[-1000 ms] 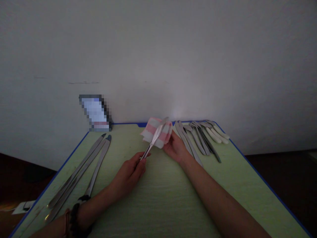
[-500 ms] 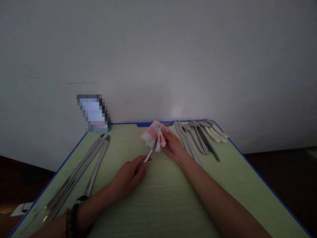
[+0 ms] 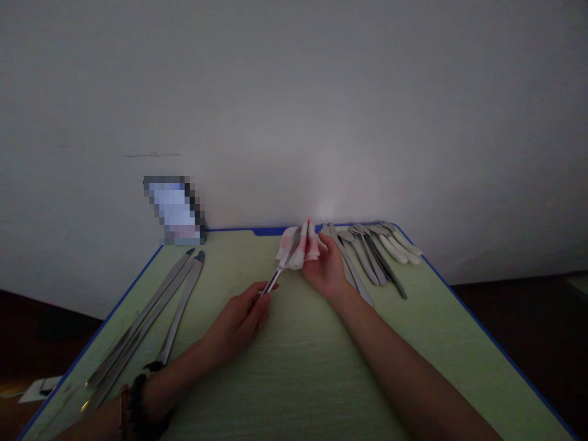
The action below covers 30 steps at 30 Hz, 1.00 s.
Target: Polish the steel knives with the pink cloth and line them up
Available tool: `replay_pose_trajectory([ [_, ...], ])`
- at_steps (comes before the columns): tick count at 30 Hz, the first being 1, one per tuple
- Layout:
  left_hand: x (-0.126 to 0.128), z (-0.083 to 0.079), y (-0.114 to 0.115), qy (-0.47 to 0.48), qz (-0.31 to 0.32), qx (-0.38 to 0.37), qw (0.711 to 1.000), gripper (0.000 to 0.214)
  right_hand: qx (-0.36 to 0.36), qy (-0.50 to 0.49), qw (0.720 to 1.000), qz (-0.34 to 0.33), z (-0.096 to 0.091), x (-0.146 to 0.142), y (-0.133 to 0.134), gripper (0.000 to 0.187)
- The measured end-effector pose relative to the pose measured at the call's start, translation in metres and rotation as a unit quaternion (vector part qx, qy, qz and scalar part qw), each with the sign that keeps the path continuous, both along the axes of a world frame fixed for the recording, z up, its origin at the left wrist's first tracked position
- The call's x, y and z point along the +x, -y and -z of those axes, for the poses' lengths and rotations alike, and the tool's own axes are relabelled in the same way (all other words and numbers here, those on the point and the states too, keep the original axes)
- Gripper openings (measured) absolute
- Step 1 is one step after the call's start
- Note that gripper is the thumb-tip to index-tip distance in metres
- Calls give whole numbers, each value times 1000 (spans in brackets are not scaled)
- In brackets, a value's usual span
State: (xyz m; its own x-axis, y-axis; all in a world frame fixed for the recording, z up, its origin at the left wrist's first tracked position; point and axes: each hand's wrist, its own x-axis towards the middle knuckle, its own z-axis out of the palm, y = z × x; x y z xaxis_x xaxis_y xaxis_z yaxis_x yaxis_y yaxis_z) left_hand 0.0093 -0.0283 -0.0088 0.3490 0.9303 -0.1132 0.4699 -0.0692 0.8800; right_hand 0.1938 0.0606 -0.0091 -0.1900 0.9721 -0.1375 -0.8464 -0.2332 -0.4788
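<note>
My left hand (image 3: pixel 245 313) grips the handle of a metal table knife (image 3: pixel 272 280), its blade pointing up and away over the middle of the table. Against that blade lies a pink-and-white cloth (image 3: pixel 298 250). My right hand (image 3: pixel 327 264) holds the cloth from behind, palm turned up and thumb lifted off it. The cloth hides most of the right fingers. Just beyond the right hand, more knives (image 3: pixel 353 269) lie side by side. Several table knives (image 3: pixel 180 309) rest on the left, one partly behind my left wrist.
Spoons (image 3: pixel 367 260) and white-handled cutlery (image 3: pixel 399 248) lie at the far right of the pale green table (image 3: pixel 294 380). A blurred-out phone-like device (image 3: pixel 174 209) leans on the wall at the back left. The wall (image 3: pixel 294 110) meets the table's blue far edge.
My right hand has turned palm up and its thumb has lifted. The cloth has opened around the blade, which now shows against it. The left hand has shifted slightly.
</note>
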Motion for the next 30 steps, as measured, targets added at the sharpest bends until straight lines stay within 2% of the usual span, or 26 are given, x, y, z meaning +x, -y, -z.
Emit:
replay_pose_trajectory([
  [12,-1,-1,1,-43,30,26,998,40,62,53,993,-83,2,-10,8,17],
  [17,0,-3,1,-66,33,43,996,40,60,68,994,-58,5,-11,6,11],
  [24,-2,-5,0,-100,46,63,992,37,-2,18,999,38,2,-6,-2,11],
  [30,-4,-5,-1,-76,52,43,995,43,-3,0,1000,14,1,-2,-2,8],
])
